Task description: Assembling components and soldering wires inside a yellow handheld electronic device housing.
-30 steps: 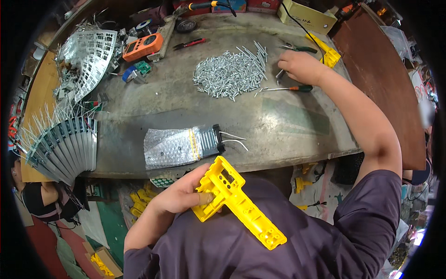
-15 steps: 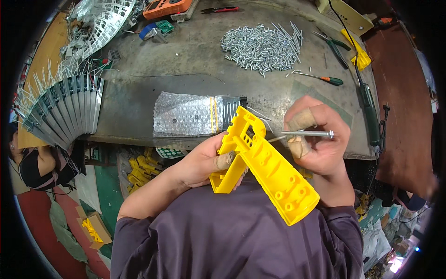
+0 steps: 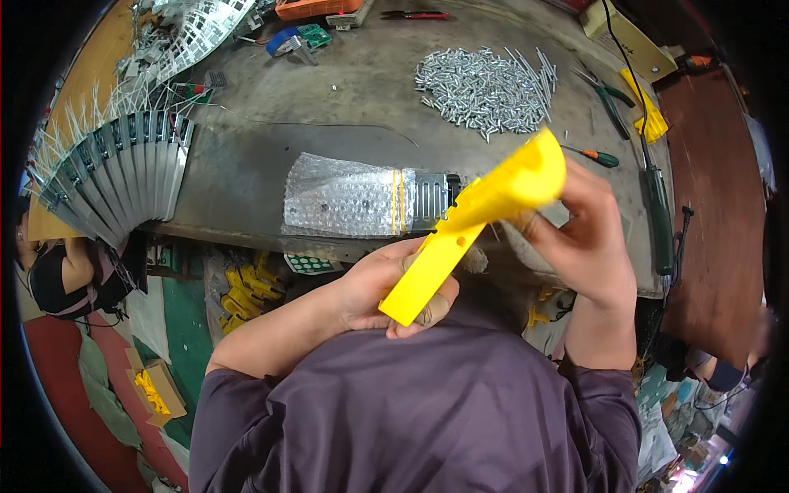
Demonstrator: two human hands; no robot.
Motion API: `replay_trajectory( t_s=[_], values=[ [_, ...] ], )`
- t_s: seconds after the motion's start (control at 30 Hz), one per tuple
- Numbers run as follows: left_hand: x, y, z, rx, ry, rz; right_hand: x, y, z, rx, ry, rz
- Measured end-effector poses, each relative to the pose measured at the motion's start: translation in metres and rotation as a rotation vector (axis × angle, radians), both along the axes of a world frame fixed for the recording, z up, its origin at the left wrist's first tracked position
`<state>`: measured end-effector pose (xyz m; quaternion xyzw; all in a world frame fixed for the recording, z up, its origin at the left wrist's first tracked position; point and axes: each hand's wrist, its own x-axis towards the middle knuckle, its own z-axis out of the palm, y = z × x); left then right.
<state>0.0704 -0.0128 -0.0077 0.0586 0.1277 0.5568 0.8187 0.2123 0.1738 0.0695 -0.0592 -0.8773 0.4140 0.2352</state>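
Note:
A long yellow plastic housing (image 3: 472, 222) is held tilted in front of my chest, its upper end blurred. My left hand (image 3: 386, 287) grips its lower end. My right hand (image 3: 579, 234) is closed around its upper end; whether it still holds a metal pin is hidden. Just beyond the housing, a metal part wrapped in bubble wrap (image 3: 362, 197) lies on the workbench (image 3: 329, 107). A heap of silver metal pins (image 3: 485, 78) sits farther back on the bench.
A fanned row of grey metal plates (image 3: 115, 177) stands at the bench's left. A green-handled screwdriver (image 3: 596, 156), pliers (image 3: 608, 94), a yellow part (image 3: 649, 115) and a soldering iron (image 3: 657, 214) lie at the right. Yellow parts (image 3: 251, 287) lie on the floor below. Another person (image 3: 62, 271) sits at the left.
The yellow housing has been swung up and turned over, its far end now high toward the right. My right hand moved from holding a metal pin at it to gripping its upper end.

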Motion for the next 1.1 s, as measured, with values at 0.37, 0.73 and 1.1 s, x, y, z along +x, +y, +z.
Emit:
replay_trajectory(
  t_s=[0.37, 0.73, 1.1],
  values=[
    [0.004, 0.008, 0.001, 0.084, -0.046, 0.126, -0.002, -0.035, -0.001, -0.395, 0.214, -0.139],
    [-0.013, 0.019, 0.018, 0.222, 0.196, 0.182, 0.017, -0.011, -0.001, -0.438, 0.148, -0.106],
    [-0.048, 0.063, 0.021, 0.678, 2.104, 0.639, 0.022, 0.018, 0.03, -0.648, -0.318, -0.003]
  ],
)
